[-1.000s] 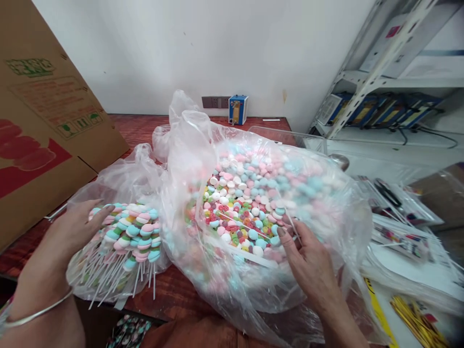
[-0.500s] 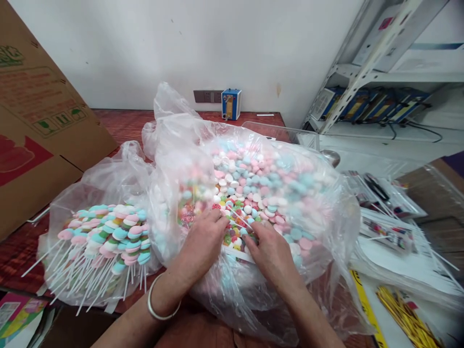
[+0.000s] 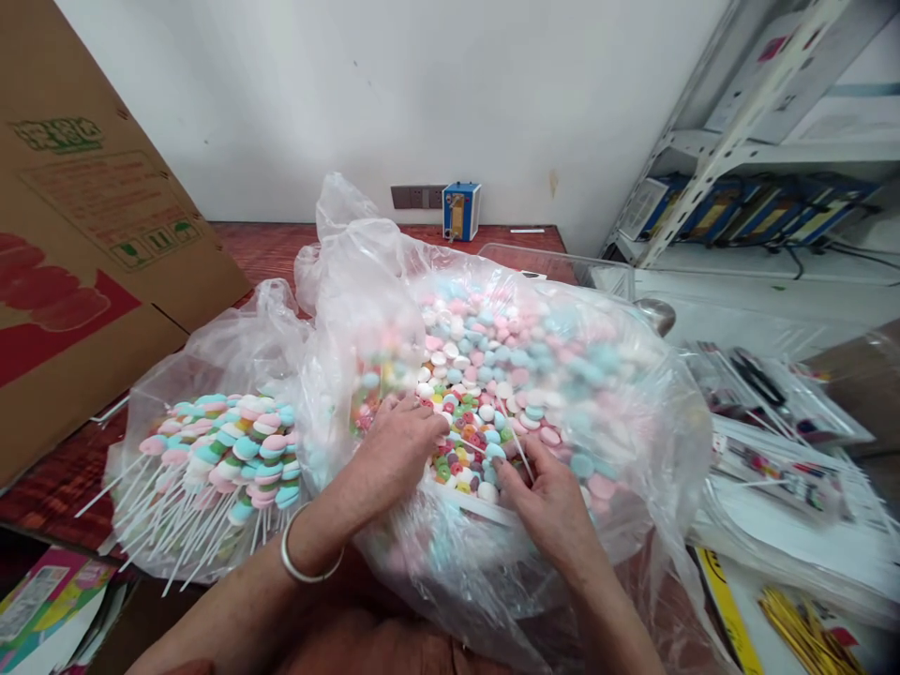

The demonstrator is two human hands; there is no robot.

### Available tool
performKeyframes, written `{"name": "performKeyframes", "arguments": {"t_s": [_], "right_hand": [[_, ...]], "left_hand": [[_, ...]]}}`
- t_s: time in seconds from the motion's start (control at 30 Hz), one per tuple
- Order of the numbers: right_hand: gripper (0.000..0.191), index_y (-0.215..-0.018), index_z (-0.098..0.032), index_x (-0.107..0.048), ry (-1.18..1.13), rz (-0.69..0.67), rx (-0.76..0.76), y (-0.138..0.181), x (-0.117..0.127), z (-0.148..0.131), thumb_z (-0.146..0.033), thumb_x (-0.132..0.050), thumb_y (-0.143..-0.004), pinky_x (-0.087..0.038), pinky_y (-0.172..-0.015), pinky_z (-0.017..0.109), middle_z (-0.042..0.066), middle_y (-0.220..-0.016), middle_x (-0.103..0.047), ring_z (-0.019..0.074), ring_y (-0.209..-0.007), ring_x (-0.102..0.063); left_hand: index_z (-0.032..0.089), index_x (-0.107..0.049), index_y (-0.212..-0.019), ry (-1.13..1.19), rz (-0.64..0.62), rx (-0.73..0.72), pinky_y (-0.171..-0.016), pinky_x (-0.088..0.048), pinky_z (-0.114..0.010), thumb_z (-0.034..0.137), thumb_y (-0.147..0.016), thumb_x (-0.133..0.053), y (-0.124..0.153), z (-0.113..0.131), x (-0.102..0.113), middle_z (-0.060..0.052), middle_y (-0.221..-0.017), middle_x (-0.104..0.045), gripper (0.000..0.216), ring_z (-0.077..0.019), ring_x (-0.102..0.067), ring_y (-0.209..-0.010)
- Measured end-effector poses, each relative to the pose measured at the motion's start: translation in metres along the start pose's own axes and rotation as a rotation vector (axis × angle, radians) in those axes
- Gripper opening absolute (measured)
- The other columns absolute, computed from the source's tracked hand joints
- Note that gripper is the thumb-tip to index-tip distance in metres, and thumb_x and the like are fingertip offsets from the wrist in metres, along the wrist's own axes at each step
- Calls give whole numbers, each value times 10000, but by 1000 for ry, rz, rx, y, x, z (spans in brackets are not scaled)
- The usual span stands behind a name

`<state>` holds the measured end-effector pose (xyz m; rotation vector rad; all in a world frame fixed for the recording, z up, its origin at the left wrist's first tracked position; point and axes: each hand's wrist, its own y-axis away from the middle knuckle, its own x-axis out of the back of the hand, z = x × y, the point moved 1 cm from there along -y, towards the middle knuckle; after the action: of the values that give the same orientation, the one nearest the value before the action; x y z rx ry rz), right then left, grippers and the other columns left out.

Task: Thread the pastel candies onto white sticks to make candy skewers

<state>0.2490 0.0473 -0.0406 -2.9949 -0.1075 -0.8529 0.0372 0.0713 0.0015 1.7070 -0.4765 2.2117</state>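
Observation:
A large clear plastic bag [image 3: 633, 394] lies open before me, full of pink, white and blue marshmallow discs [image 3: 506, 352] and, nearer me, small colourful ring-shaped gummies [image 3: 457, 459]. My left hand [image 3: 397, 450], with a bangle on its wrist, is over the gummies, fingers closed at one end of a thin white stick [image 3: 467, 442]. This stick slants toward a blue marshmallow [image 3: 495, 452] at my right fingertips. My right hand [image 3: 545, 502] is closed, with a second white stick [image 3: 518, 442] standing tilted between its fingers. Its exact grip on the marshmallow is partly hidden.
On the left, a plastic bag holds several finished marshmallow skewers [image 3: 232, 445], sticks toward me. A cardboard box [image 3: 91, 225] stands behind it. A blue device [image 3: 461, 211] is by the wall. At right are a metal shelf [image 3: 731, 141], packets [image 3: 780, 459] and gold ties [image 3: 808, 623].
The view has shifted slightly left. My right hand has tilted its stick more upright, and a blue marshmallow now shows at its fingertips. A stick now spans the gap between my hands.

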Motion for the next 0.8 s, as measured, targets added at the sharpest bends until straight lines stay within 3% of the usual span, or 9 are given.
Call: {"name": "performKeyframes", "arguments": {"t_s": [0.13, 0.23, 0.4, 0.6, 0.8], "right_hand": [[260, -842, -216, -598, -320, -35, -12, 4, -1, -5, -474, -587, -869, -376, -536, 241, -20, -704, -563, 142, -601, -493], [275, -883, -216, -615, -556, -88, -15, 7, -2, -15, -486, -656, -844, -394, -546, 235, -25, -712, -569, 139, -618, -509], [228, -918, -216, -647, -523, -141, 9, 9, -3, -21, -437, -666, -867, -431, -602, 236, -15, -762, -602, 141, -668, -538], [224, -934, -220, -643, -557, -154, -30, 12, -3, -17, -432, -666, -867, -455, -616, 238, -18, -745, -604, 148, -678, -554], [185, -940, -229, -642, -679, -88, -1, 11, -8, -21, -402, -666, -880, -450, -616, 230, -25, -747, -598, 142, -685, -548]], "left_hand": [[204, -735, -1002, 453, 170, 146, -863, -491, -379, 213, -887, -656, -6, -6, 9, -57, -990, -737, 140, -233, -651, -969], [186, -731, -1080, 847, 181, 259, -795, -548, -348, 278, -873, -649, -7, 0, 3, -74, -1030, -740, 242, -211, -695, -898], [168, -761, -981, 1000, 124, 263, -770, -554, -314, 210, -779, -695, -5, 18, -14, -86, -992, -719, 217, -211, -689, -911], [154, -731, -927, 1571, 97, 530, -757, -524, -286, 329, -718, -830, -6, 26, -21, -65, -905, -733, 289, -163, -674, -810], [158, -729, -887, 1542, 142, 452, -766, -500, -257, 284, -661, -876, -7, 35, -18, -51, -891, -736, 298, -166, -668, -850]]}}
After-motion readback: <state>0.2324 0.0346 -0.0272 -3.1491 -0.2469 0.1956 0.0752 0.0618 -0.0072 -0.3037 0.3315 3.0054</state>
